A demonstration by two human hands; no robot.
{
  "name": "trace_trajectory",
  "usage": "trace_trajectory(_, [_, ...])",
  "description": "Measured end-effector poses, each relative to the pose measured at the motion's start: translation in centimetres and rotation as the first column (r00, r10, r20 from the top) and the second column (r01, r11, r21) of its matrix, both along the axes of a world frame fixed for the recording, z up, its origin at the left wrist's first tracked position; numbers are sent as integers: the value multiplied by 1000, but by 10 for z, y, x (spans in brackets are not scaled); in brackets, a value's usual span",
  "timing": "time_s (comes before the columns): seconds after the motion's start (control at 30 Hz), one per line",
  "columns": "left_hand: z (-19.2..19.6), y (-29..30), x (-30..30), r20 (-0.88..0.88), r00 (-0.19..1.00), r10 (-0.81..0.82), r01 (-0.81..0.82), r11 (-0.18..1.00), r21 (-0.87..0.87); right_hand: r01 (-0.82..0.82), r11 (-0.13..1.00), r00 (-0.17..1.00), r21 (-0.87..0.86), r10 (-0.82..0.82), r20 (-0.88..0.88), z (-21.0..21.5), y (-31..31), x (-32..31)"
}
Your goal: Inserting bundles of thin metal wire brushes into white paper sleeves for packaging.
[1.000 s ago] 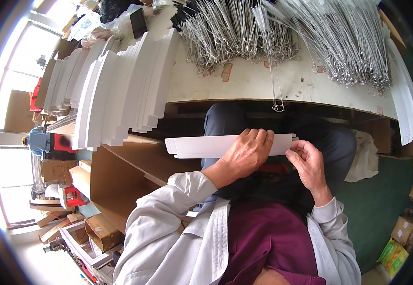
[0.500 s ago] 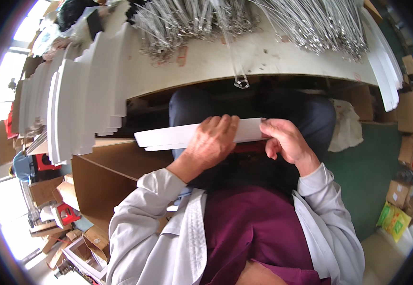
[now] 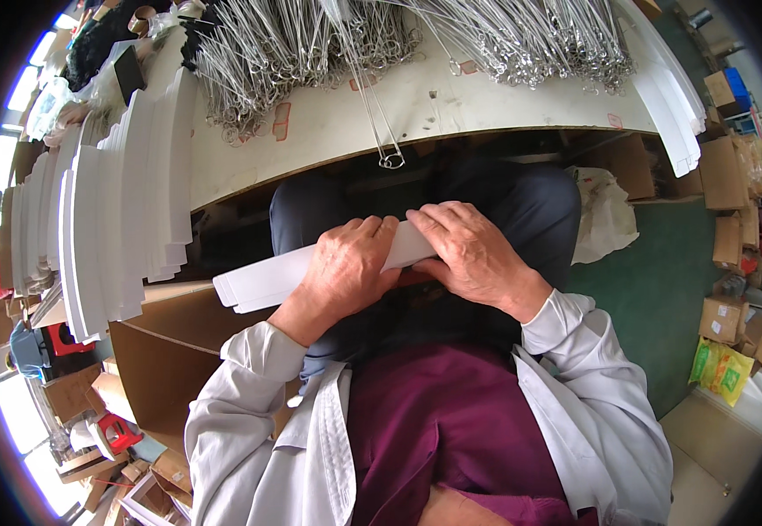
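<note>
I see both hands closed on one long, flat white cardboard strip [image 3: 263,279], held level over the lap just below the table edge: the left hand [image 3: 346,272] wraps its middle to steady it while the right hand [image 3: 473,254] presses fingers along the top edge, seemingly folding it. Finished white strips [image 3: 127,202] stack at the left of the pale worktable [image 3: 328,131], wire hangers [image 3: 381,35] heaped behind, all within reach.

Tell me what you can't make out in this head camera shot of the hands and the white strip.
- Right end of the white cardboard strip: covered by the right hand.
- Strip's middle: wrapped by the left hand, so any fold there is hidden.
- Wire hangers on the table: the pile is cut off by the top edge of the head view.
- Stacked white strips at left: too bent by the fisheye rim to count.
</note>
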State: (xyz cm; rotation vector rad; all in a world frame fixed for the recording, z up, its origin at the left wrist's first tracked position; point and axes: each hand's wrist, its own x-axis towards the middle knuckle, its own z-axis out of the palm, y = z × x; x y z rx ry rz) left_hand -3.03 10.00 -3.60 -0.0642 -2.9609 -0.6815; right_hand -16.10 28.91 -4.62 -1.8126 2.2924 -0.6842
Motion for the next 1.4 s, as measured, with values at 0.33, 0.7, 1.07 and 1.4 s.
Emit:
trace_trajectory(0.33, [3,-1,7,-13,1000,15,-14,997,72,-94,995,994,31,92,62,1,-9,-5])
trace_trajectory(0.7, [2,-18,23,55,998,13,-14,1000,15,-97,995,994,35,95,61,-2,-14,6])
trace_trajectory(1.07, [10,-46,41,-16,992,127,-128,983,-134,-91,994,995,-67,87,-50,-13,-32,1])
trace_trajectory(1.4, [30,-53,39,87,991,100,-99,995,-20,-130,991,991,-31,129,-48,8,-25,-10])
